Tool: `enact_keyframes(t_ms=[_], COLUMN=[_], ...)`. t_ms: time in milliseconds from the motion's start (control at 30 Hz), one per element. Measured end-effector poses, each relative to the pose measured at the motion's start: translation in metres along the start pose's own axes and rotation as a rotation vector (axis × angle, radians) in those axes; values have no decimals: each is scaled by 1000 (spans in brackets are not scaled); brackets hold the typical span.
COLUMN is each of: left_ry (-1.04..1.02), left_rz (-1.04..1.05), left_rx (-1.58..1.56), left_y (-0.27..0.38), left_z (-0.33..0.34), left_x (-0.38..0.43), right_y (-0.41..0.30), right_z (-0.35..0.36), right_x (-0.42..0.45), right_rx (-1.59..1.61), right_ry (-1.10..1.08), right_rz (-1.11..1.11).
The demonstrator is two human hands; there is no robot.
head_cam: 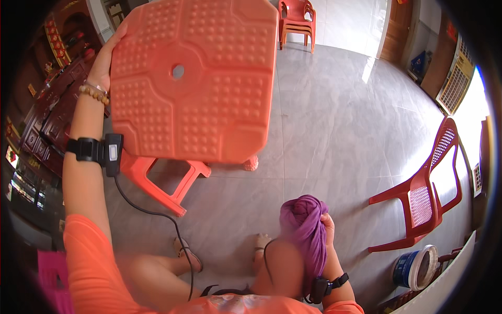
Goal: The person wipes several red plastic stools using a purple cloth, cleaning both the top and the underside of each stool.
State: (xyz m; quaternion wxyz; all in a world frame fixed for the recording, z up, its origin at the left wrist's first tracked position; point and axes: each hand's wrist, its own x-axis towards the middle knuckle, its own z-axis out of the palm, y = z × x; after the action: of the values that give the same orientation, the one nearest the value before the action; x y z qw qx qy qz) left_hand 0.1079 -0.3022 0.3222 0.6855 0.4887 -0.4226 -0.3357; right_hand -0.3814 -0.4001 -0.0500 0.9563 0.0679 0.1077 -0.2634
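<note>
An orange-red plastic stool (235,94) with a studded seat and a small central hole is held up before me, its legs showing below the seat. My left hand (102,64) grips the seat's left edge; most of its fingers are hidden behind the stool. In my right hand (328,229) is a bunched, twisted purple cloth (304,231), beside my right knee. Each wrist bears a black strap with a small device, and a cable runs down from the left one.
A red plastic chair (425,196) stands at the right, with a white bucket (425,267) below it. Stacked red chairs (298,19) stand at the far wall. Dark carved wooden furniture (47,121) lines the left. Part of a pink plastic object (53,274) shows at lower left.
</note>
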Motion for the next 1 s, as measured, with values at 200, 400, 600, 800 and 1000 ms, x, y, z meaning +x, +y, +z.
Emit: enact_keyframes(t_ms=[200, 400, 600, 800, 1000], left_ry=[39, -66, -80, -45, 187], left_rz=[-142, -330, -304, -326, -37], left_rx=[44, 115, 195, 321, 1144], left_y=[-28, -57, -59, -49, -39], left_z=[-38, -32, -43, -51, -74], left_x=[51, 76, 91, 111, 111], right_y=[17, 47, 78, 112, 137], right_z=[10, 43, 87, 141, 174], right_x=[21, 45, 69, 152, 192], right_rx=[-88, -273, -647, -908, -720], right_ry=[39, 274, 235, -155, -161], right_rz=[55, 295, 338, 371, 173])
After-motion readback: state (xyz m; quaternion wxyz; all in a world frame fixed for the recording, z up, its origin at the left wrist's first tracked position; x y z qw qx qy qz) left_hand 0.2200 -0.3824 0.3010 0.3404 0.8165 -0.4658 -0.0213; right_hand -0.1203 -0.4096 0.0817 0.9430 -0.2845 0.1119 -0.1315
